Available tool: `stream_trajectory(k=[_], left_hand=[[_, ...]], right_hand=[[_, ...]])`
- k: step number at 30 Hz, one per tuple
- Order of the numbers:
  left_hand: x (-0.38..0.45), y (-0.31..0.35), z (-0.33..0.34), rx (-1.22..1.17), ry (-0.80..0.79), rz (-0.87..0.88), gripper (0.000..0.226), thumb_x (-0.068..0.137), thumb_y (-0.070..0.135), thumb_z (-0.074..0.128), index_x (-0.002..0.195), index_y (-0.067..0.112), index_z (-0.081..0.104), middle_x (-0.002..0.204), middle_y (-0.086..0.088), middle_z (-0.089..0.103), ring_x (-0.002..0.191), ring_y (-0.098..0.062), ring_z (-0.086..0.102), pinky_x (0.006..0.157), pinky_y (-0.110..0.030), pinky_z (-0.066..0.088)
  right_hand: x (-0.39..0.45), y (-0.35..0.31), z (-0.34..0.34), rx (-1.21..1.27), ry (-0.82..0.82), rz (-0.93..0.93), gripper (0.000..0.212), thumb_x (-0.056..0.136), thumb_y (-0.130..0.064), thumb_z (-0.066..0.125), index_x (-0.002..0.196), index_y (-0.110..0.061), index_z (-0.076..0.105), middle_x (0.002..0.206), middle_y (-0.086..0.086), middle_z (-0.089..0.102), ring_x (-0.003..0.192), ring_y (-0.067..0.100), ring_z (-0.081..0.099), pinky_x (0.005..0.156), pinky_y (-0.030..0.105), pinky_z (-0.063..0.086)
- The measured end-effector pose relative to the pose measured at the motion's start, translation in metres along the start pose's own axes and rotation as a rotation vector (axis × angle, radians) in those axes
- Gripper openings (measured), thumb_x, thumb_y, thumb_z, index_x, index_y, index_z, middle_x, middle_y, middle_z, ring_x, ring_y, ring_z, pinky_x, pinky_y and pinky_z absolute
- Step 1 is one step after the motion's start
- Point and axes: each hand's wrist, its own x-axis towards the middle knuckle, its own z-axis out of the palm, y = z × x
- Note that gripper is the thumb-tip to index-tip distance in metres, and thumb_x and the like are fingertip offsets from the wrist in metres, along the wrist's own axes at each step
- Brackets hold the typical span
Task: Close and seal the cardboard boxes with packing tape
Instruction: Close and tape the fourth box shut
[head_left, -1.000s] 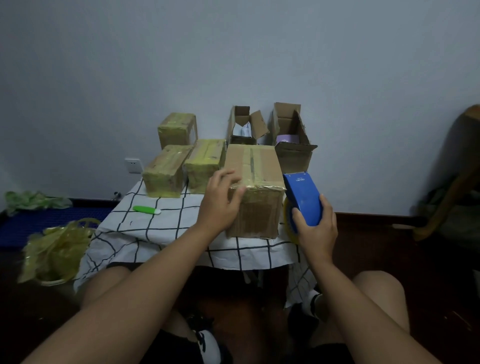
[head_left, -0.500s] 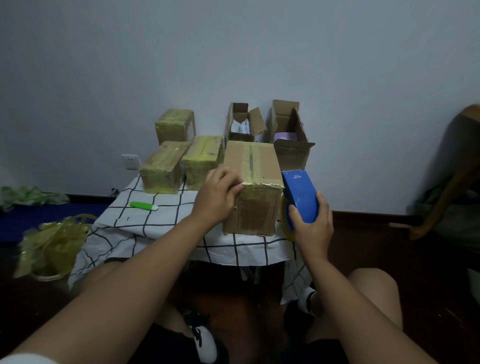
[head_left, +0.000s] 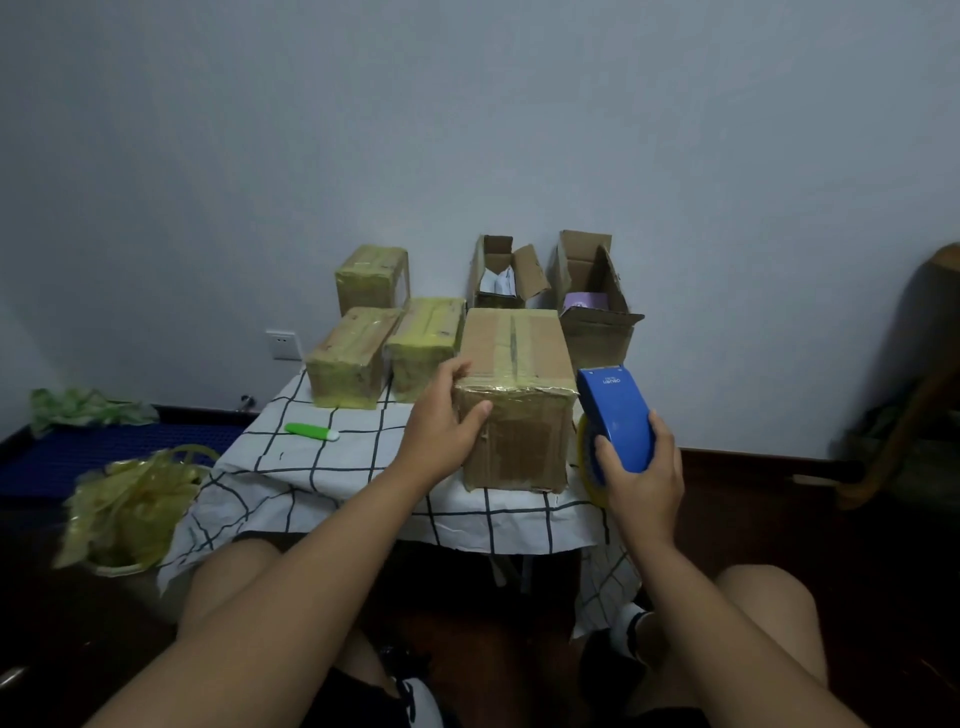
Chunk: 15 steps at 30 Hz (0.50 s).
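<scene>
On the checked tablecloth (head_left: 332, 483) the closed cardboard box (head_left: 511, 395) runs its long axis away from the person, its near left corner clasped by the left hand (head_left: 441, 431), while the right hand (head_left: 641, 473), just beside its right face, grips the blue tape dispenser (head_left: 615, 415).

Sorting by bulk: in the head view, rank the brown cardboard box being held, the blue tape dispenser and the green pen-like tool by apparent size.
1. Brown cardboard box
2. Blue tape dispenser, though it is nearer the camera
3. Green pen-like tool
</scene>
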Motion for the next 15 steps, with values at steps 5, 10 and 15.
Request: stream_trajectory(k=[5,10,15], left_hand=[[-0.022,-0.001,0.016,-0.232,0.308,-0.256,0.030,0.093,0.022,0.066,0.118,0.019,0.050,0.113,0.008,0.056,0.095,-0.005,0.060,0.070,-0.003,0.041],[-0.029,0.001,0.025,-0.237,0.378,-0.267,0.015,0.096,0.026,0.061,0.102,0.018,0.050,0.094,0.017,0.057,0.079,-0.001,0.060,0.060,-0.003,0.039],[-0.025,0.000,0.027,-0.229,0.364,-0.268,0.012,0.097,0.029,0.059,0.104,0.020,0.055,0.095,0.015,0.058,0.079,0.005,0.055,0.061,0.000,0.037]], right_hand=[[0.001,0.000,0.000,-0.005,0.003,-0.004,0.068,0.088,-0.029,0.074,0.146,-0.023,0.041,0.139,0.005,0.045,0.110,0.010,0.043,0.087,0.027,0.040],[0.001,0.002,0.000,-0.005,-0.001,-0.011,0.069,0.087,-0.029,0.074,0.146,-0.023,0.039,0.140,0.005,0.045,0.113,0.010,0.044,0.087,0.029,0.042],[0.001,0.002,0.000,-0.018,0.000,-0.022,0.069,0.088,-0.029,0.073,0.147,-0.022,0.039,0.140,0.006,0.044,0.112,0.009,0.042,0.088,0.028,0.040]])
